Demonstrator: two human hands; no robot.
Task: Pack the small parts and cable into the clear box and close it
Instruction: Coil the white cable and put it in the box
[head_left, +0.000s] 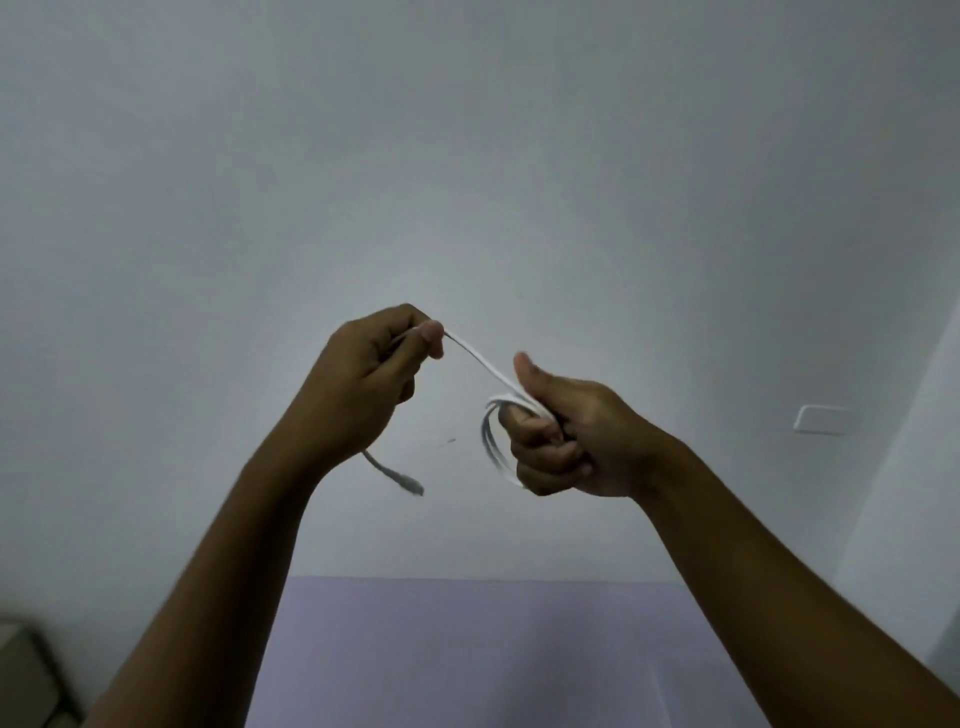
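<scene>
A flat white cable (480, 364) stretches between both raised hands in front of a pale wall. My left hand (371, 379) pinches it between thumb and fingers, and its loose end with a plug (408, 480) hangs below that wrist. My right hand (566, 441) is fisted around several coils of the same cable (491, 434), thumb pointing up. The clear box and the small parts are out of view.
A lilac table surface (467, 654) lies low in the frame between my forearms. A white wall socket plate (823, 420) sits at the right. A grey-brown object (26, 670) shows at the bottom left corner.
</scene>
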